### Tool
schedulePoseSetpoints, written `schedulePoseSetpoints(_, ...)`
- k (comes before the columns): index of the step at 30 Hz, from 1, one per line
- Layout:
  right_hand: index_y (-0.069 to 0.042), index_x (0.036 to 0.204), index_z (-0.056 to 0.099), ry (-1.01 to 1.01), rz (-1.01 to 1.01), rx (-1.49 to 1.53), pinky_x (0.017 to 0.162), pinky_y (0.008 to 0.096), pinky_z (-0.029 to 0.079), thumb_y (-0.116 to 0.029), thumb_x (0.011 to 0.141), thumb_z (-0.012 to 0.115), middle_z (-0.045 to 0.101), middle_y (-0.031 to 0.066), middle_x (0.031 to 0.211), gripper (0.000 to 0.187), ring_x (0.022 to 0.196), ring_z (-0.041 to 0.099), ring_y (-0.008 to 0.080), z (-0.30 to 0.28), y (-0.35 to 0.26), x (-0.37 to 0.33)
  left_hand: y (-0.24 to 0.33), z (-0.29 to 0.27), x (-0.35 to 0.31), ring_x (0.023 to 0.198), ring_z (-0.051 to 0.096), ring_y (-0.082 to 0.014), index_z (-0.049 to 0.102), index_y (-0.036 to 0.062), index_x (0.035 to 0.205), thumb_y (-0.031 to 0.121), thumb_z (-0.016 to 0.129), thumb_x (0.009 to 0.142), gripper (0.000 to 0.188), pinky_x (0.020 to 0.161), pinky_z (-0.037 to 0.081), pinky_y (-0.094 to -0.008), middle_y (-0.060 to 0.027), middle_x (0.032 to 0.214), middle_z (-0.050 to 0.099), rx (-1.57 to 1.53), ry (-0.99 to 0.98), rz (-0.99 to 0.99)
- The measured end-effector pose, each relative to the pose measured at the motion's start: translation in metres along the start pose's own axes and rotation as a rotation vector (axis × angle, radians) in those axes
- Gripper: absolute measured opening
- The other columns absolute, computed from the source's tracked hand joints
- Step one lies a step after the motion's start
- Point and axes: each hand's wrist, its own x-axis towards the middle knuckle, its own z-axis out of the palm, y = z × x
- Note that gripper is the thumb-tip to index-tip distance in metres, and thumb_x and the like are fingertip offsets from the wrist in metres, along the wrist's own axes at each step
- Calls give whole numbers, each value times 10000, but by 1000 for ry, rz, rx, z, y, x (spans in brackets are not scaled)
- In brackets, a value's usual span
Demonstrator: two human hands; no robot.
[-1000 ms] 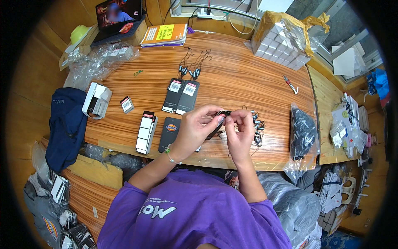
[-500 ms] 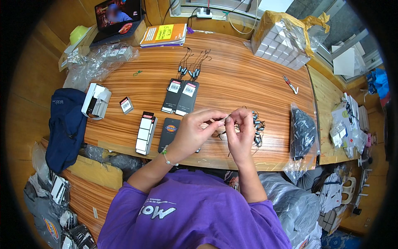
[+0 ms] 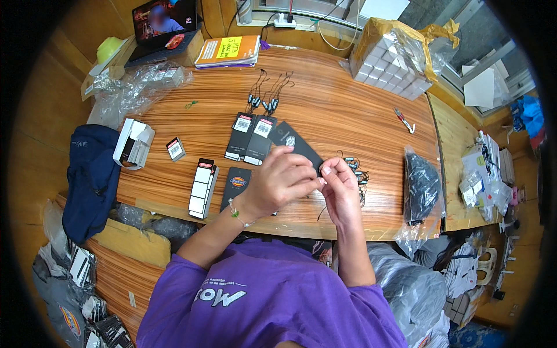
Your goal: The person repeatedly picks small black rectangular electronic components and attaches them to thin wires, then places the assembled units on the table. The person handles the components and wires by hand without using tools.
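A black hang tag [image 3: 297, 147] slants up and left from my fingertips, its broad face showing a pale round emblem. My right hand [image 3: 341, 190] pinches its lower end. My left hand [image 3: 283, 181] is closed close by, its fingertips meeting the right ones; whatever it pinches is too small to make out. Beyond the right hand lies a pile of black string loops with small pale-blue pieces [image 3: 358, 174], partly hidden. Left of my hands are a dark tag stack with a colored emblem [image 3: 237, 180] and two tag stacks with white labels [image 3: 260, 141], strings trailing from their tops.
A block of white-labelled tags [image 3: 202, 188], a small tag stack [image 3: 175, 149] and an open white box [image 3: 134, 143] stand leftward. A bagged black bundle [image 3: 422, 185], red-handled snips [image 3: 404, 120] and a large wrapped pack of white boxes [image 3: 391, 64] lie right. A laptop [image 3: 163, 26] stands far left.
The black tag now shows its broad face, slanting up and left from my fingers; before, only a thin edge showed between them. My left fingers have spread and shifted slightly.
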Motion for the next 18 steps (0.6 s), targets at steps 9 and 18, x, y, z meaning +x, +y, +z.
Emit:
schedulePoseSetpoints(9,-106,940,481,167,-525,143,752,288,402,-159,923,494,521,39,898,58,828,478,127,-11,-27,14,-2,10,-9,768,614,-192,656,102,956,68,652,694,264,645,492,-312,-39,839,623,-199,-7,-161)
schedulePoseSetpoints(18,-65,979,480,-34,-459,13,670,289,406,-100,911,500,488,31,709,80,681,468,120,-2,-32,6,-29,-42,-24,1096,486,-252,557,107,1173,163,688,731,464,906,420,-355,-85,1171,541,-133,-156,-500)
